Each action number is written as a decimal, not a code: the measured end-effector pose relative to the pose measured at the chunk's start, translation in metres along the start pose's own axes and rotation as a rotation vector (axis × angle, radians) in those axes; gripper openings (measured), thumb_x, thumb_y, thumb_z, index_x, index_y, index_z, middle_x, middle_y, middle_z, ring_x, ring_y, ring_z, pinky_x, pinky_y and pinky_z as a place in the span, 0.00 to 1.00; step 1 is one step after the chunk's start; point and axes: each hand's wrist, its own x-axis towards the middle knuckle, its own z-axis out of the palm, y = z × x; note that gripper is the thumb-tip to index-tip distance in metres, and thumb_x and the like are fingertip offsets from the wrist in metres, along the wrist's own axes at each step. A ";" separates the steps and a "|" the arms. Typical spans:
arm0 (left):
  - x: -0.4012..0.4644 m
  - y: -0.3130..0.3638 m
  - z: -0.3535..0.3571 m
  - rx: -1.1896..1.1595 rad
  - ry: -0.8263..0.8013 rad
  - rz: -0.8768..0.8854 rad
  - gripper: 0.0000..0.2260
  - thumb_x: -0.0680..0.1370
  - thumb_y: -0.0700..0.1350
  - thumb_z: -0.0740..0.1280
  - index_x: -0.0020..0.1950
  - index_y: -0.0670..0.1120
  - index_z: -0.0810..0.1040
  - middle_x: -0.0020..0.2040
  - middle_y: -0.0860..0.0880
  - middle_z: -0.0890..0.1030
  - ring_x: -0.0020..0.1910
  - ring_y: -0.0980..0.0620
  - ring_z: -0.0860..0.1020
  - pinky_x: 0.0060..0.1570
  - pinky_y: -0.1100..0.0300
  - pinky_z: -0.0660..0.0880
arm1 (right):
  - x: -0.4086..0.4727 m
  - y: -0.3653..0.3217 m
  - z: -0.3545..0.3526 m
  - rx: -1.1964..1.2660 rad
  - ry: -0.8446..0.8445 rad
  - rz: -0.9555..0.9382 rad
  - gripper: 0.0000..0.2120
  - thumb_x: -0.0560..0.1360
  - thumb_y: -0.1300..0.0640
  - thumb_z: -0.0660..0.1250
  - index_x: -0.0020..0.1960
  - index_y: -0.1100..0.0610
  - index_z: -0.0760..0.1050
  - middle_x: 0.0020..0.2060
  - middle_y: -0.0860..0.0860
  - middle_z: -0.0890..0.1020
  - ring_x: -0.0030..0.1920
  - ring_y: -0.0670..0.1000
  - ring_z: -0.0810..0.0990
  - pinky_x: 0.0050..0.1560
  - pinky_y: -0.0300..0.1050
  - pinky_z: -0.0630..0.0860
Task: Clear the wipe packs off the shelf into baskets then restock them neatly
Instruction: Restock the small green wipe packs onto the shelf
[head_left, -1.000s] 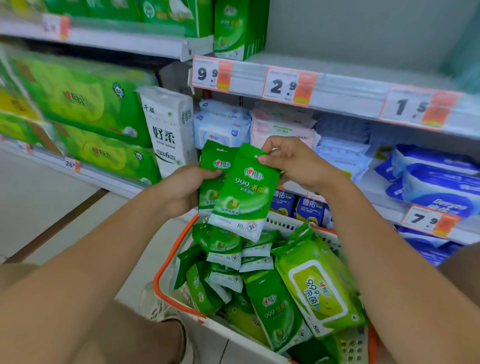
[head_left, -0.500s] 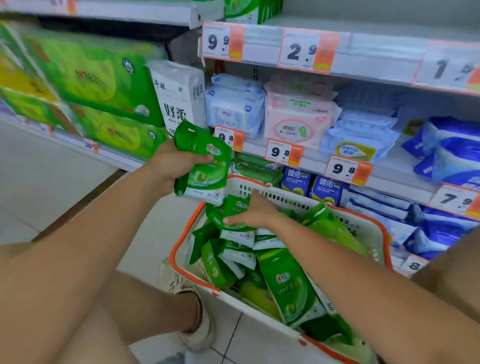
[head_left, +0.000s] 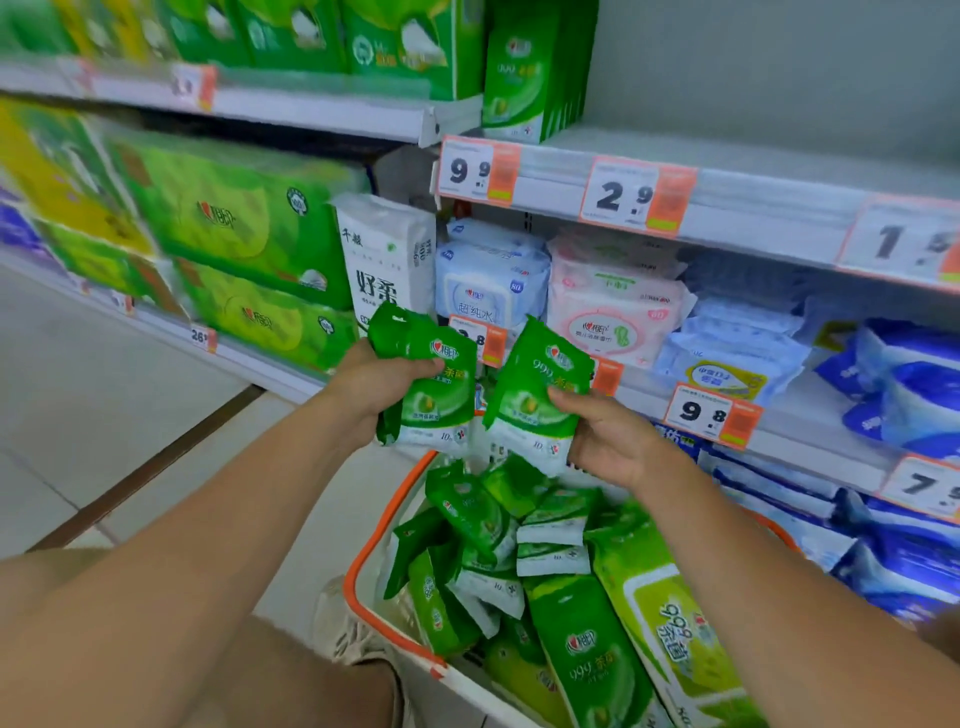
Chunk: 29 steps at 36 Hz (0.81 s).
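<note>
Above the basket's far rim, I hold two small green wipe packs side by side, apart, in front of the shelf edge. My left hand has its fingers wrapped around the left pack, which looks like more than one pack bunched together, though I cannot tell how many. My right hand pinches the right pack at its lower corner, thumb on the front. Both packs read "999" with Chinese characters and "10" on a white bottom band. Below them, the orange-rimmed white basket is heaped with more green packs, and a large lime pack, also marked "999", lies along its right side. Price tags on the shelf edges read 9.9, 2.9 and 9.8. Pale blue and pink packs fill the shelf behind; a white tissue bundle stands to their left.
</note>
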 end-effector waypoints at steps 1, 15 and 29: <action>-0.002 0.004 0.004 -0.006 -0.011 0.026 0.20 0.70 0.40 0.79 0.58 0.46 0.77 0.53 0.48 0.85 0.48 0.50 0.84 0.51 0.54 0.81 | -0.004 -0.010 0.007 0.047 -0.028 -0.033 0.35 0.54 0.62 0.86 0.60 0.63 0.80 0.57 0.61 0.84 0.55 0.57 0.85 0.51 0.55 0.83; -0.045 0.079 0.058 -0.095 -0.468 0.143 0.39 0.63 0.58 0.81 0.69 0.51 0.70 0.58 0.48 0.84 0.53 0.47 0.84 0.58 0.48 0.79 | -0.057 -0.057 0.096 -0.182 -0.052 -0.252 0.22 0.78 0.54 0.65 0.72 0.54 0.71 0.63 0.55 0.82 0.62 0.56 0.81 0.57 0.52 0.81; 0.070 0.140 0.039 0.716 0.107 1.012 0.28 0.81 0.52 0.63 0.79 0.50 0.59 0.75 0.49 0.67 0.73 0.47 0.65 0.69 0.56 0.63 | 0.031 -0.214 0.139 -0.267 0.213 -0.573 0.17 0.77 0.57 0.70 0.63 0.62 0.79 0.53 0.60 0.85 0.49 0.56 0.87 0.47 0.56 0.84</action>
